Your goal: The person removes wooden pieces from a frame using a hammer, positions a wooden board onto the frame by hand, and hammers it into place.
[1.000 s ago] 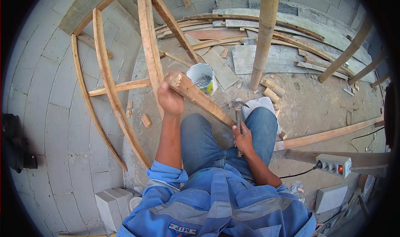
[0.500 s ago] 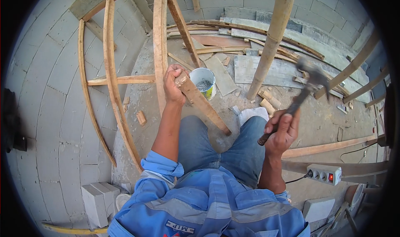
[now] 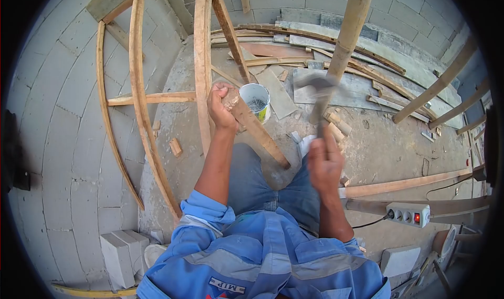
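My left hand (image 3: 222,107) is closed around the upper end of a short wooden board (image 3: 258,130), beside an upright timber of the frame (image 3: 202,62). The board slants down to the right between my knees, its top end rough and splintered. In my right hand (image 3: 325,165) is a hammer (image 3: 319,107), gripped by the handle with its head up; motion blurs both. The hammer head is apart from the board. Just behind the board stands a white bucket (image 3: 255,100) with nails inside.
A bamboo pole (image 3: 346,36) rises ahead on the right. Planks and boards (image 3: 362,96) lie along the back wall. Wood offcuts (image 3: 338,123) rest near the pole's foot. At the right is a power strip (image 3: 408,215) with a red light; grey blocks (image 3: 123,254) sit lower left.
My right hand has swung the hammer leftward, closer to the board. The left hand and the board stay almost where they were.
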The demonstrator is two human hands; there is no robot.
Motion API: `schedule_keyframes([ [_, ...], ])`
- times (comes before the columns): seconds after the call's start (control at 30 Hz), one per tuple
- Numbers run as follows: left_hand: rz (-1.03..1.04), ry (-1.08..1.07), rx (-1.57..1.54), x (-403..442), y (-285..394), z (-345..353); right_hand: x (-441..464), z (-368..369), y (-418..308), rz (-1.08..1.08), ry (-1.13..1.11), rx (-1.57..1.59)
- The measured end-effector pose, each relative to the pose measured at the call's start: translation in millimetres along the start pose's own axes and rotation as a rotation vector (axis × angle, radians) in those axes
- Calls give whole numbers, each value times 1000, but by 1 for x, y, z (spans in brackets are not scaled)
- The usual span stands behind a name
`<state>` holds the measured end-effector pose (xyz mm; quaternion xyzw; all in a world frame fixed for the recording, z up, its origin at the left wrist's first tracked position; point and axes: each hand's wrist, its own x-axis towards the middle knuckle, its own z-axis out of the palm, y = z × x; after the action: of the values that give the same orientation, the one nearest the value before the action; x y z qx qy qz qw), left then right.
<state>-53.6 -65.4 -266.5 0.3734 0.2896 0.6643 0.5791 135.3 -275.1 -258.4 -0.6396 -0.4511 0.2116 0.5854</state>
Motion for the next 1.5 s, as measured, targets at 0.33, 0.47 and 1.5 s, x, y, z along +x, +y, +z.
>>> schedule_keyframes([
  [0.33, 8, 24, -31, -9, -6, 0, -18, 21, 50, -407, -134, -448],
  [0.47, 76, 46, -81, 7, -8, 4, -34, 17, 59, 110, -150, 22],
  [1.5, 27, -35, -109, -5, -13, 14, -48, 23, 60, 238, -117, 255],
])
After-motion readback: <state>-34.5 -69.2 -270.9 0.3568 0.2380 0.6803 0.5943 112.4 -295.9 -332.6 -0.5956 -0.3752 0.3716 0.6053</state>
